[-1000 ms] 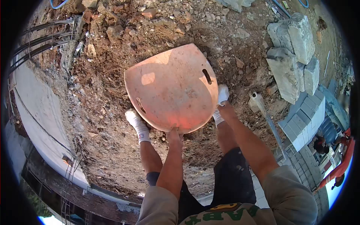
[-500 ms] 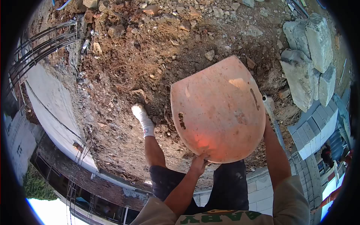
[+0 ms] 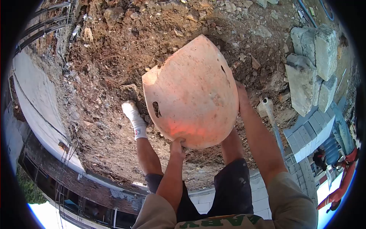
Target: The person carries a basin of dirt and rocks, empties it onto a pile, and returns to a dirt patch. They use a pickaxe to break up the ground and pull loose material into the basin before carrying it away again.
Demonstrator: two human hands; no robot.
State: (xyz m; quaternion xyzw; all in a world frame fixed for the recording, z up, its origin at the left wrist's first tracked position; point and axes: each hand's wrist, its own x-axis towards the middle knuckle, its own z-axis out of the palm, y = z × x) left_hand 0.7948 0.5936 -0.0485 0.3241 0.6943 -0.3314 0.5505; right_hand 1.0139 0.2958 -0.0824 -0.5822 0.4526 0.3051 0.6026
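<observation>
A faded orange plastic scoop-shaped basket with a straight front lip and a slot handle in each side is held out above the dirt, its underside toward me. My left hand grips the rounded near edge, thumb and fingers closed on it. At the right side my right hand holds the rim, its fingers mostly hidden behind the plastic. One front corner, at the left, curls over and catches the light. Beneath the basket lies brown, stony soil.
Concrete blocks are stacked at the right. A metal pipe stands beside my right forearm, with grey bricks beyond it. My sock-covered foot is on the soil at left. Steel bars protrude at upper left.
The basket has moved left and slightly up in view and turned, its left front corner now folding over. Both hands moved with it, and more of my right hand shows.
</observation>
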